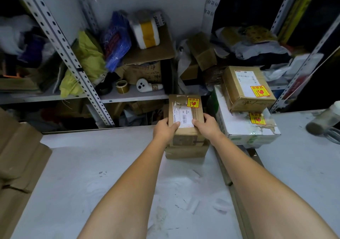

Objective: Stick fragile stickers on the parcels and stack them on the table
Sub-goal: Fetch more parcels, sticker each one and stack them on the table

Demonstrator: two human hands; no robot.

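Observed: left grip point(165, 129) and right grip point(208, 126) curl round the near end of the stickered parcel point(184, 108), thumbs on top. It apparently rests on a lower parcel point(185, 152) beneath them. Rigid carton, probably light; hold opposite sides.

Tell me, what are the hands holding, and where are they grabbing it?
Both hands hold the brown parcel with the fragile sticker. The left hand grips its near left edge, the right hand its near right edge, thumbs on top.
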